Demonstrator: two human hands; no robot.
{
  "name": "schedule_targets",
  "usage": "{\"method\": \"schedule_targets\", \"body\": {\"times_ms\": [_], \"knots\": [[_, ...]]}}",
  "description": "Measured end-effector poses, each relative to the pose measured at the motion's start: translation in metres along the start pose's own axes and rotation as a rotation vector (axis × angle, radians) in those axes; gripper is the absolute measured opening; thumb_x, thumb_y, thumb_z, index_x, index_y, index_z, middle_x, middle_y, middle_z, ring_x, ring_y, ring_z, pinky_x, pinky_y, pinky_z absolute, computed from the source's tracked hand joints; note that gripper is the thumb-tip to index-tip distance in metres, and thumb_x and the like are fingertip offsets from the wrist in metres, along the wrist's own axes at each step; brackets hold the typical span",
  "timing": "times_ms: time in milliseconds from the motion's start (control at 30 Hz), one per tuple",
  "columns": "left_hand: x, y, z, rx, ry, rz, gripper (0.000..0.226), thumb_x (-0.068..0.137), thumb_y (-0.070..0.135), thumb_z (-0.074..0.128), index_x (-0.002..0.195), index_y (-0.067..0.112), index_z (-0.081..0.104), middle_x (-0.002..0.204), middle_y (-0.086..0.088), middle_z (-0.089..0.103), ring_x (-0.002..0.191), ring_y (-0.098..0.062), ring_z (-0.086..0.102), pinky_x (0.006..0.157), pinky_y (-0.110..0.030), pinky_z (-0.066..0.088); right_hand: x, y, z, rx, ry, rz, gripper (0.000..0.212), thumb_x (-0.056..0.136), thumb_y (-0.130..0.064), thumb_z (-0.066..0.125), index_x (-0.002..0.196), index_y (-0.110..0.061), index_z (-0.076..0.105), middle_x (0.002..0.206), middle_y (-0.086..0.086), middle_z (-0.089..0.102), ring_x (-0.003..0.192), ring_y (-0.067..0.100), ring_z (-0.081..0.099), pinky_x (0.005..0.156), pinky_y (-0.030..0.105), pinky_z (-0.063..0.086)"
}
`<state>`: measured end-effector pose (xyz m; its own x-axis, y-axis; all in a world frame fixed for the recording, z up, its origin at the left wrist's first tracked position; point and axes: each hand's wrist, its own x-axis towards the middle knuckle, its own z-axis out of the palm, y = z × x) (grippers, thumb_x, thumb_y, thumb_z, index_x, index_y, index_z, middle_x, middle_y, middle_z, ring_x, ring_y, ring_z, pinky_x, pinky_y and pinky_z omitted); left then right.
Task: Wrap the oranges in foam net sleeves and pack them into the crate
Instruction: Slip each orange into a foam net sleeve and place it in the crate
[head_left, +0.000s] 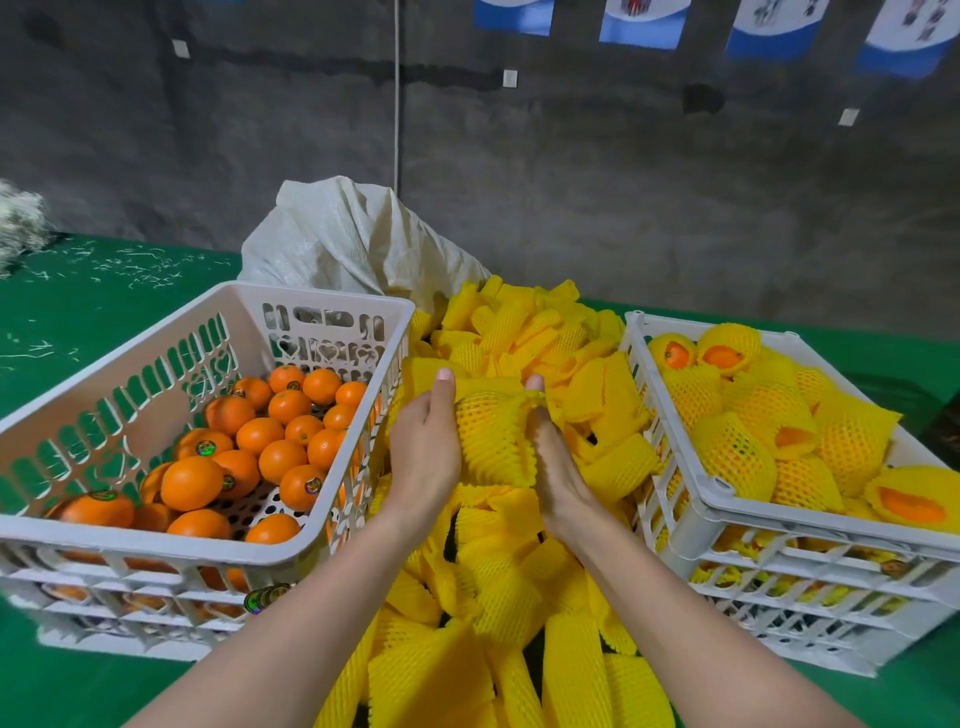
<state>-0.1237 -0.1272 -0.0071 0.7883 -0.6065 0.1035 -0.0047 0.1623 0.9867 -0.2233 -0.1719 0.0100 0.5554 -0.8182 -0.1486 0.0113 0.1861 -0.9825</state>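
Centre: the left hand (423, 452) and right hand (558, 467) grip one bulging foam net sleeve (491, 439) from either side, fingers curled round it and thumbs on its far edge. What fills it cannot be seen. It is held above the loose sleeve pile (519, 332) on the green worktop (78, 312). Left: a white basket (156, 545) of bare oranges (192, 480). Right: the crate (831, 530) of wrapped oranges (732, 452). Far: a white sack (337, 234).
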Motion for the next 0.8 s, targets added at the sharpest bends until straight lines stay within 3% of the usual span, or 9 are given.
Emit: {"method": "schedule_targets", "body": {"times_ms": [67,133,200,300,367,533,700,800], "knots": [[0.000,-0.004,-0.002,0.135,-0.061,0.134,0.052,0.097,0.044,0.042,0.049,0.029,0.032,0.046,0.010,0.030,0.050,-0.009,0.028,0.054,-0.031,0.023,0.010,0.005,0.002,0.091,-0.085,0.031,0.065,0.093,-0.059,0.023,0.137,-0.017,0.045,0.129,0.010,0.058,0.116,0.028,0.055,0.101,0.044,0.045],[0.003,-0.007,-0.004,0.103,-0.033,0.121,0.050,0.097,0.044,0.044,0.052,0.023,0.037,0.046,0.009,0.037,0.048,-0.009,0.036,0.053,-0.029,0.027,0.009,0.007,0.006,0.165,-0.093,0.059,0.061,0.091,-0.062,0.024,0.128,-0.023,0.053,0.115,0.004,0.067,0.105,0.020,0.064,0.089,0.037,0.053],[0.004,-0.005,-0.002,-0.084,-0.097,-0.011,0.050,0.097,0.041,0.046,0.054,0.021,0.062,0.054,0.012,0.062,0.053,-0.004,0.060,0.051,-0.020,0.044,0.014,0.013,0.002,0.286,-0.106,0.083,0.048,0.093,-0.055,0.027,0.104,-0.023,0.062,0.089,-0.006,0.074,0.081,0.009,0.070,0.068,0.027,0.057],[0.008,-0.010,-0.004,-0.233,-0.236,-0.115,0.045,0.097,0.037,0.046,0.065,0.026,0.077,0.075,0.004,0.074,0.071,-0.009,0.071,0.055,-0.020,0.054,0.017,0.016,-0.001,0.395,-0.090,0.057,0.038,0.096,-0.046,0.034,0.093,-0.022,0.064,0.084,-0.004,0.073,0.077,0.011,0.069,0.068,0.029,0.053],[0.009,-0.011,-0.006,-0.239,-0.234,-0.112,0.045,0.095,0.040,0.046,0.067,0.019,0.075,0.075,-0.001,0.074,0.070,-0.014,0.071,0.057,-0.024,0.056,0.018,0.017,0.000,0.399,-0.072,0.035,0.034,0.097,-0.041,0.036,0.094,-0.022,0.064,0.089,-0.002,0.071,0.084,0.015,0.066,0.073,0.032,0.051],[0.008,-0.018,-0.007,-0.247,-0.272,-0.033,0.039,0.086,0.044,0.047,0.081,0.015,0.072,0.080,-0.005,0.075,0.075,-0.016,0.072,0.060,-0.025,0.057,0.015,0.015,0.001,0.447,-0.046,0.031,0.041,0.097,-0.038,0.036,0.121,-0.013,0.057,0.105,0.010,0.065,0.098,0.026,0.059,0.090,0.041,0.046],[0.000,-0.016,-0.004,-0.228,-0.289,0.039,0.043,0.094,0.034,0.039,0.091,0.002,0.067,0.078,-0.005,0.073,0.075,-0.015,0.069,0.062,-0.024,0.056,0.012,0.016,0.001,0.498,-0.061,0.018,0.032,0.096,-0.035,0.037,0.109,-0.015,0.059,0.100,0.011,0.064,0.088,0.024,0.061,0.076,0.036,0.049],[-0.004,-0.009,-0.001,-0.172,-0.250,0.085,0.053,0.093,0.032,0.040,0.094,-0.016,0.060,0.081,-0.022,0.063,0.076,-0.026,0.059,0.064,-0.031,0.050,0.012,0.019,0.000,0.513,-0.059,0.006,0.039,0.097,-0.035,0.035,0.123,-0.011,0.053,0.109,0.015,0.060,0.095,0.027,0.058,0.080,0.039,0.047]]}}
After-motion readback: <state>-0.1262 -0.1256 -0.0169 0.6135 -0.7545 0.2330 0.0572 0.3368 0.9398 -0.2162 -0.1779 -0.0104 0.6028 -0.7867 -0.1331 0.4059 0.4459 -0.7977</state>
